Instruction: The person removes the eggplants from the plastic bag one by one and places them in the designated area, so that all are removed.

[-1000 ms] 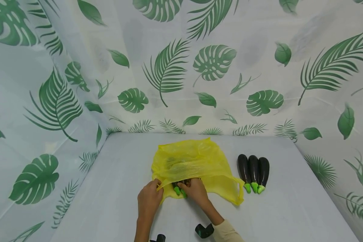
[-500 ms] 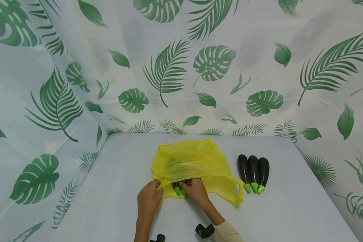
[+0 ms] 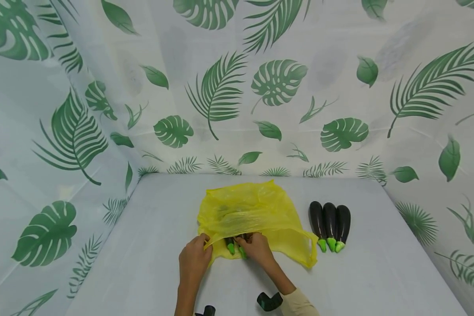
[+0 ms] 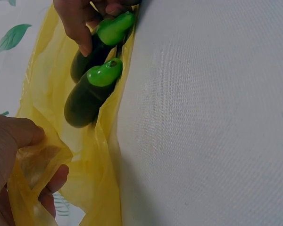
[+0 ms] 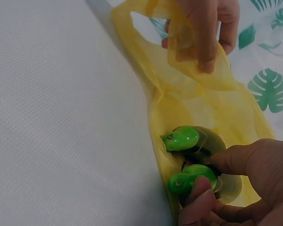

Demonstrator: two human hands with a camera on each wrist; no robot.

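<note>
A yellow plastic bag [image 3: 245,199] lies on the table with its mouth facing me. My left hand [image 3: 194,261] pinches the bag's edge at the left of the mouth, thumb on top in the left wrist view. Inside the mouth lie two dark eggplants with green stem ends. The left eggplant [image 4: 82,106] is untouched. My right hand [image 3: 258,249] reaches into the mouth and grips the right eggplant [image 5: 184,180] near its green cap, with thumb and fingers on either side. The bag's upper layer hides the far ends of both eggplants in the head view.
Three more eggplants [image 3: 329,226] lie side by side right of the bag, green ends toward me. A bag handle loop [image 3: 313,252] spreads close to them. White table [image 3: 142,245] surrounds the bag; leaf-printed sheets [image 3: 276,83] rise behind and at both sides.
My right hand has shifted slightly right with its eggplant, and the gap between the two eggplants in the bag has widened. My left hand keeps its hold on the bag's edge.
</note>
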